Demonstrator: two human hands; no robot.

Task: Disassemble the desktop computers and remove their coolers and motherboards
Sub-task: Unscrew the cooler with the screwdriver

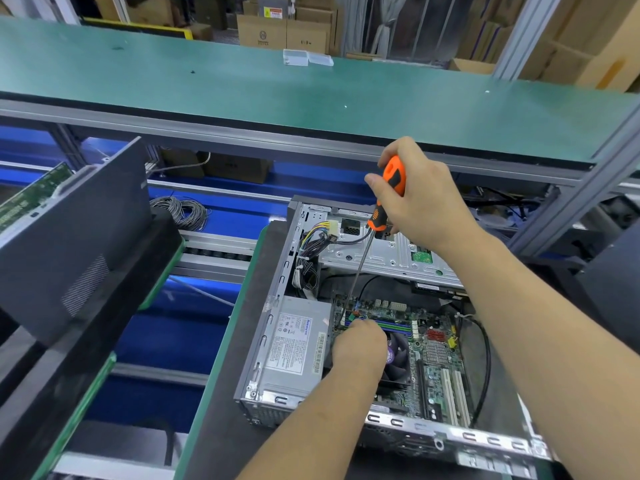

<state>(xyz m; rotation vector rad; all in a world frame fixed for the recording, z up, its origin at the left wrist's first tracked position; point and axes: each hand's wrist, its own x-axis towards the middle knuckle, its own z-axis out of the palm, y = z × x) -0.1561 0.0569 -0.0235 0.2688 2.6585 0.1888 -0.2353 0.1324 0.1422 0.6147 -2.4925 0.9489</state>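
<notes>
Right now my right hand (420,199) grips the orange screwdriver (388,192), its long shaft slanting down to the motherboard (433,351), likely onto a screw. My left hand (360,344) rests beside the tip over the cooler fan (398,358), fingers hidden, probably steadying. Both sit inside the open computer case (277,348); the power supply (294,344) crowds the left, with freer room above.

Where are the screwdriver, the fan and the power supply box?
screwdriver (393,178): head view, on its orange handle.
fan (398,358): head view, on its dark blades beside the left hand.
power supply box (294,344): head view, on its label.
</notes>
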